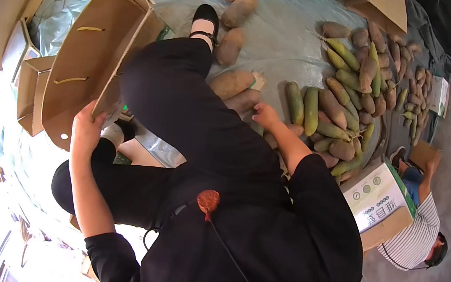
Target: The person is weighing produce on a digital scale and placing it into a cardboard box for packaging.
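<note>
My left hand (87, 128) grips the lower edge of a tall open cardboard box (89, 51), which has two yellow cord handles and stands tilted at my left. Inside, its brown wall shows and I see nothing lying there. My right hand (265, 115) is beyond my right thigh with its fingers curled, and whatever they may hold is hidden. Close by it are brownish-pink long radishes (233, 85), one with a pale cut-looking end. Green radishes (311, 108) lie just to its right, at the edge of a big mixed heap.
Grey-green plastic sheeting (281, 32) covers the ground. More brownish radishes (239, 10) lie by my shoe (205, 20). Cardboard boxes stand at far left (33, 90) and top right (376, 8). A printed white-green carton (376, 197) stands right, beside a person in a striped shirt (414, 236).
</note>
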Action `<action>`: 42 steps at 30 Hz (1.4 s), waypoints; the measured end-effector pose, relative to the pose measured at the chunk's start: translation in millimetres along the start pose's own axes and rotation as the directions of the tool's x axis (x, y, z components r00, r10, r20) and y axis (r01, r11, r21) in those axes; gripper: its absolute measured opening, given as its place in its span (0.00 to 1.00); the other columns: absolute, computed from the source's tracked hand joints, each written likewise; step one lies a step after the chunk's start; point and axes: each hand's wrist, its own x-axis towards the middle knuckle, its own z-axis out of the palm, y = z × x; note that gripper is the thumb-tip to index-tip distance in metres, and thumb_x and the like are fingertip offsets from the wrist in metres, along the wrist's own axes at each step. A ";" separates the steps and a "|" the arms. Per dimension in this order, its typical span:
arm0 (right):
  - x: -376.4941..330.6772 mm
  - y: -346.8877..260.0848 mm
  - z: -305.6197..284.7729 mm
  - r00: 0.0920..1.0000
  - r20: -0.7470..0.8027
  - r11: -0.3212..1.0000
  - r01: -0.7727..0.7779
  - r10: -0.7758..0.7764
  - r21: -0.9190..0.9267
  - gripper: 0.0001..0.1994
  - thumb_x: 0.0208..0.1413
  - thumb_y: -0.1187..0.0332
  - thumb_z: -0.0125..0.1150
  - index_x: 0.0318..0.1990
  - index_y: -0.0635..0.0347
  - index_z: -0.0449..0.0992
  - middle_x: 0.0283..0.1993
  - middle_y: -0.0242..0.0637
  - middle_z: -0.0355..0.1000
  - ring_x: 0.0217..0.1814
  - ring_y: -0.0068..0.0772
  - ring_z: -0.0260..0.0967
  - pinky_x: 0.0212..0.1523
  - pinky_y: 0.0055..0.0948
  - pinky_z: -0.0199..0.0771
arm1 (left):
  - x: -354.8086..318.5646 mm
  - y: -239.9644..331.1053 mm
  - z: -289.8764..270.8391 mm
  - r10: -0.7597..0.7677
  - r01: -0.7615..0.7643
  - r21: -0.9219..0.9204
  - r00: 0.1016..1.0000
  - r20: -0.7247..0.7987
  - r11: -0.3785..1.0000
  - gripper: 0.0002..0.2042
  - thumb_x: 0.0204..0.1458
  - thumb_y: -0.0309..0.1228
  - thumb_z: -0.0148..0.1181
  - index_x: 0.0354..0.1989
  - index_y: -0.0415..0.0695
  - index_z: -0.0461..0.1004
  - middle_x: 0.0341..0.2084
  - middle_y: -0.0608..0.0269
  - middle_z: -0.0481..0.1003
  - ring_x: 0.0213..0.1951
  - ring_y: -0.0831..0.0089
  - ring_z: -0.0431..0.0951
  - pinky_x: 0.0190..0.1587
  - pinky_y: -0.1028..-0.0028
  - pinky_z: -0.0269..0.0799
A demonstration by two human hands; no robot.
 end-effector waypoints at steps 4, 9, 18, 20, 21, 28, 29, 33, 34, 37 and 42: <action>-8.1 5.3 -9.7 0.989 -0.079 0.992 -0.127 0.128 0.016 0.19 0.44 0.66 0.65 0.46 0.55 0.72 0.46 0.44 0.72 0.52 0.45 0.68 0.50 0.37 0.68 | 3.4 1.1 10.8 0.014 -0.014 -0.056 1.000 0.004 0.998 0.15 0.49 0.24 0.56 0.47 0.38 0.72 0.36 0.45 0.76 0.41 0.50 0.75 0.45 0.64 0.68; -20.4 -2.5 -15.8 0.940 -0.205 0.955 -0.289 0.271 -0.061 0.20 0.45 0.67 0.65 0.48 0.54 0.70 0.53 0.44 0.66 0.56 0.48 0.64 0.51 0.38 0.68 | 3.4 2.4 9.2 0.039 -0.039 -0.068 0.999 -0.004 0.997 0.15 0.49 0.23 0.55 0.47 0.39 0.72 0.36 0.46 0.76 0.40 0.51 0.76 0.45 0.65 0.68; -1.7 21.0 -16.4 0.942 -0.193 0.961 -0.264 0.275 0.079 0.32 0.37 0.63 0.72 0.53 0.60 0.66 0.55 0.49 0.64 0.57 0.47 0.63 0.56 0.36 0.65 | 4.4 0.3 8.9 -0.012 0.012 -0.020 1.000 -0.017 1.000 0.15 0.50 0.24 0.55 0.48 0.39 0.72 0.38 0.47 0.76 0.42 0.53 0.76 0.46 0.65 0.68; 4.2 20.9 -10.4 0.962 -0.156 0.974 -0.216 0.223 0.063 0.33 0.36 0.63 0.73 0.52 0.64 0.66 0.51 0.51 0.67 0.55 0.47 0.66 0.54 0.35 0.66 | 3.2 -1.1 7.6 -0.023 0.023 -0.033 1.000 -0.006 0.999 0.15 0.49 0.24 0.55 0.47 0.39 0.72 0.38 0.46 0.76 0.42 0.53 0.76 0.46 0.65 0.68; 9.2 18.2 -8.5 0.973 -0.155 0.984 -0.168 0.174 0.050 0.33 0.36 0.63 0.73 0.52 0.64 0.66 0.51 0.51 0.67 0.55 0.47 0.66 0.54 0.35 0.66 | 4.9 -1.3 6.5 -0.045 0.044 -0.041 0.998 -0.035 0.998 0.15 0.49 0.24 0.55 0.47 0.39 0.72 0.38 0.46 0.76 0.42 0.53 0.76 0.46 0.65 0.68; 11.7 0.0 0.6 0.931 -0.117 0.930 -0.323 0.346 0.176 0.35 0.34 0.65 0.74 0.53 0.65 0.63 0.50 0.49 0.70 0.53 0.47 0.67 0.52 0.37 0.68 | 2.6 -11.1 6.7 0.058 -0.059 -0.030 0.998 -0.034 0.998 0.15 0.46 0.26 0.57 0.44 0.40 0.73 0.36 0.46 0.75 0.42 0.49 0.74 0.44 0.61 0.68; 8.1 -0.8 -2.2 0.931 -0.134 0.933 -0.315 0.339 0.174 0.34 0.34 0.67 0.74 0.51 0.65 0.64 0.48 0.48 0.70 0.51 0.45 0.69 0.50 0.36 0.69 | 3.1 -11.5 7.2 0.054 -0.056 -0.045 0.998 -0.032 0.997 0.14 0.46 0.26 0.57 0.44 0.40 0.74 0.36 0.46 0.75 0.42 0.49 0.73 0.44 0.61 0.68; -5.0 -6.3 -14.9 0.961 -0.161 0.937 -0.167 0.224 0.306 0.29 0.33 0.73 0.74 0.45 0.65 0.65 0.42 0.41 0.71 0.43 0.37 0.69 0.44 0.34 0.69 | 2.3 -13.5 6.3 0.069 -0.068 0.027 0.997 -0.041 0.997 0.14 0.46 0.27 0.57 0.43 0.42 0.74 0.36 0.46 0.75 0.42 0.50 0.73 0.44 0.61 0.69; -8.1 -7.1 -23.2 0.964 -0.190 0.923 -0.104 0.186 0.371 0.27 0.34 0.73 0.74 0.43 0.63 0.65 0.39 0.37 0.70 0.40 0.33 0.68 0.41 0.32 0.70 | 1.6 -14.1 7.0 0.091 -0.089 0.032 0.993 -0.075 0.996 0.13 0.45 0.26 0.57 0.42 0.43 0.74 0.35 0.48 0.75 0.41 0.50 0.74 0.43 0.60 0.69; -12.3 -22.7 -53.7 0.959 -0.280 0.912 0.081 0.039 0.403 0.24 0.36 0.74 0.72 0.41 0.60 0.64 0.36 0.33 0.69 0.37 0.26 0.67 0.37 0.26 0.70 | 2.2 -19.6 4.8 0.108 -0.098 0.106 0.990 -0.095 0.989 0.13 0.44 0.25 0.56 0.41 0.45 0.75 0.35 0.50 0.75 0.40 0.52 0.74 0.43 0.60 0.70; -41.2 -104.6 -142.3 0.822 -0.534 0.792 0.456 -0.200 0.406 0.23 0.40 0.78 0.68 0.44 0.61 0.64 0.38 0.33 0.68 0.39 0.26 0.66 0.41 0.25 0.68 | 8.5 -27.4 -0.7 0.149 -0.122 0.173 0.977 -0.151 0.977 0.14 0.44 0.24 0.55 0.41 0.48 0.76 0.34 0.52 0.76 0.39 0.54 0.75 0.42 0.61 0.71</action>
